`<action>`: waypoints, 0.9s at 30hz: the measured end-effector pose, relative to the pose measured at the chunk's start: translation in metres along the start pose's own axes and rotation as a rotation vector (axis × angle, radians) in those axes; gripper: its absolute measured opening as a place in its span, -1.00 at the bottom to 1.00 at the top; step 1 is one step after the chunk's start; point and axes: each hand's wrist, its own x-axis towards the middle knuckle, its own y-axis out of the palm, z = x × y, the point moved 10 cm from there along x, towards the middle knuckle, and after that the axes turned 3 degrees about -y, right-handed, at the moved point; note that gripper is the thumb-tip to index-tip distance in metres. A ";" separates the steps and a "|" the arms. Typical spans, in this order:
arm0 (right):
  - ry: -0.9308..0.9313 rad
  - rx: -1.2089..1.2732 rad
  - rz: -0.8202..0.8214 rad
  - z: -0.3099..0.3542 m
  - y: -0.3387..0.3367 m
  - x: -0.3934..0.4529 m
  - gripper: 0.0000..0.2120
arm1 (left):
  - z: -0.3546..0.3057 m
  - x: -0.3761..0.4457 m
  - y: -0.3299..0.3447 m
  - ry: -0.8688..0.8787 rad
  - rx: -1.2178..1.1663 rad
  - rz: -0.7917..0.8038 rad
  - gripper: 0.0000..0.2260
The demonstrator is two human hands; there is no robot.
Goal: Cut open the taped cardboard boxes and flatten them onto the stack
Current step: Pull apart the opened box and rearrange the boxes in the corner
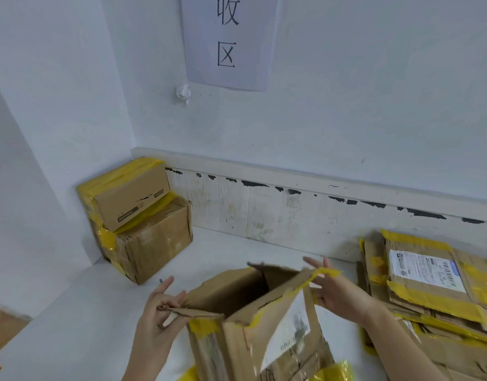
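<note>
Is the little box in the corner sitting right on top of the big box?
Touching. In the head view the small taped box rests directly on the bigger crumpled box beneath it in the corner, with no gap between them.

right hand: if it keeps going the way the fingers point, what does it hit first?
Likely nothing but the skirting board. The right hand touches the open box at its flap, fingers aimed up and away towards the wall; depth is unclear.
</note>
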 end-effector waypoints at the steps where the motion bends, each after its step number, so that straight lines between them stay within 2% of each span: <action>1: -0.032 -0.016 -0.028 0.003 -0.001 0.000 -0.55 | 0.000 0.004 -0.004 -0.033 -0.057 -0.040 -0.74; 3: -0.131 -0.021 -0.008 0.007 0.007 -0.004 -0.35 | -0.004 0.008 -0.004 -0.054 -0.162 -0.065 -0.79; 4: -0.145 0.026 0.007 0.003 0.007 -0.004 -0.16 | -0.009 0.010 -0.003 -0.062 -0.223 -0.078 -0.67; 5: -0.137 -0.005 0.068 -0.002 0.013 -0.006 -0.04 | -0.011 0.011 -0.001 -0.079 -0.261 -0.080 -0.43; 6: -0.116 -0.085 0.113 -0.005 0.022 -0.008 -0.03 | -0.011 0.012 0.001 -0.104 -0.284 -0.098 -0.23; 8: -0.123 -0.275 0.148 0.000 0.041 -0.012 -0.19 | -0.011 0.013 0.009 -0.143 -0.333 -0.120 -0.10; 11: -0.050 -0.311 0.133 -0.006 0.047 -0.008 -0.26 | -0.017 0.016 0.018 -0.128 -0.386 -0.131 -0.16; 12: -0.037 -0.282 0.139 -0.006 0.048 -0.008 -0.27 | -0.019 0.017 0.018 -0.121 -0.382 -0.129 -0.27; 14: -0.010 -0.242 0.119 -0.007 0.045 -0.008 -0.32 | -0.023 0.019 0.016 -0.116 -0.377 -0.133 -0.66; 15: -0.005 -0.247 0.096 -0.007 0.042 -0.007 -0.36 | -0.025 0.020 0.014 -0.113 -0.349 -0.146 -0.78; 17: -0.008 -0.271 0.043 -0.004 0.035 -0.007 -0.39 | -0.029 0.023 0.006 -0.085 -0.250 -0.195 -0.84; 19: -0.036 -0.279 -0.013 0.001 0.027 -0.008 -0.30 | -0.034 0.025 0.000 -0.053 -0.161 -0.241 -0.84; 21: -0.072 -0.249 -0.081 0.008 0.014 -0.007 -0.23 | -0.030 0.027 -0.007 -0.064 -0.134 -0.289 -0.76; 22: -0.086 -0.213 -0.120 0.012 0.007 -0.008 -0.26 | -0.028 0.027 -0.012 -0.093 -0.128 -0.327 -0.66; 24: -0.101 -0.127 -0.181 0.020 -0.006 -0.009 -0.45 | -0.014 0.028 -0.017 -0.200 -0.121 -0.352 -0.46; 27: -0.095 -0.081 -0.248 0.024 -0.020 -0.011 -0.60 | 0.017 0.027 0.006 -0.449 -0.087 -0.156 -0.33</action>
